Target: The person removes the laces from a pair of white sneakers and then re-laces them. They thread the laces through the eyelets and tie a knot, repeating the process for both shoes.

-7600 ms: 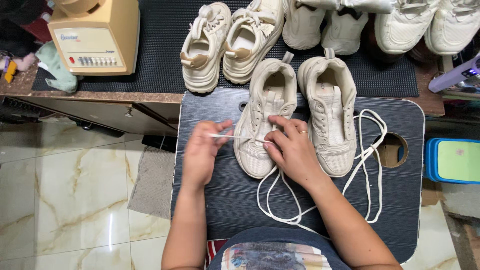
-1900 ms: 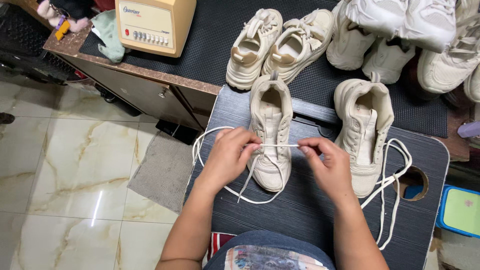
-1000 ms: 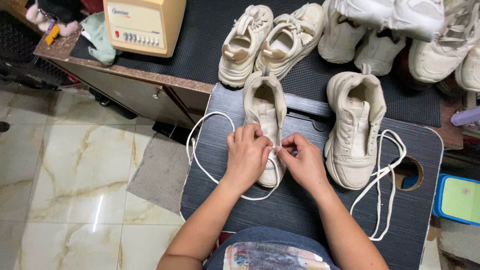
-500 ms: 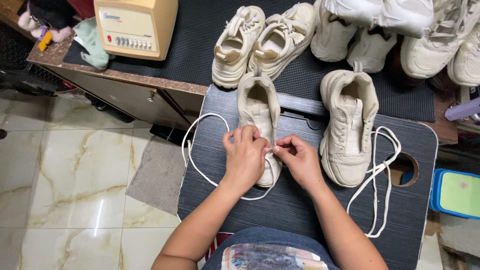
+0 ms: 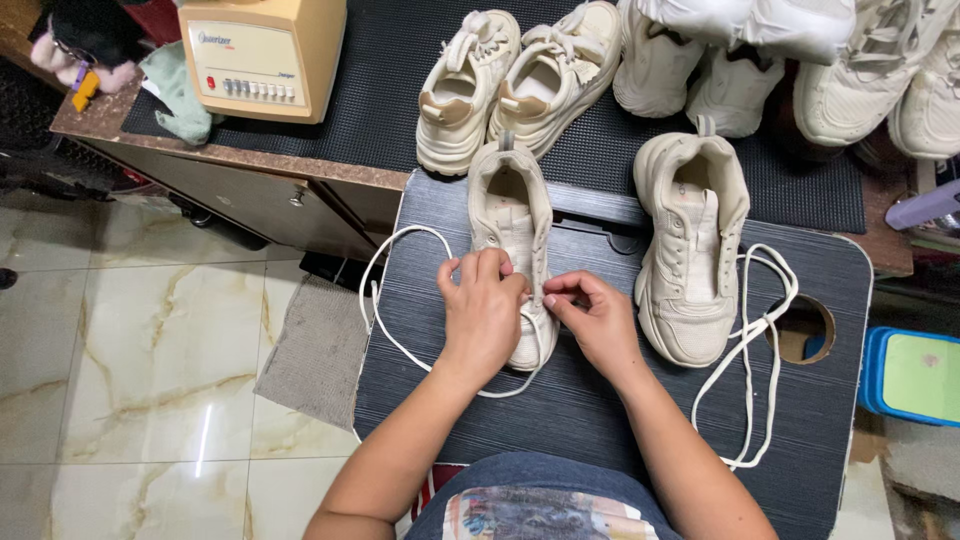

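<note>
Both hands pinch the white lace (image 5: 400, 345) over the near sneaker (image 5: 512, 215) on the dark tray table (image 5: 600, 420): left hand (image 5: 482, 315), right hand (image 5: 597, 322). Second sneaker (image 5: 692, 250) beside; about six more sneakers (image 5: 505, 85) behind.

Glossy cream marble floor tiles (image 5: 130, 360) reflected light at the left. A grey mat (image 5: 315, 350) lay beside the dark worktop (image 5: 600, 420), with a brown cabinet (image 5: 250, 190) behind.
</note>
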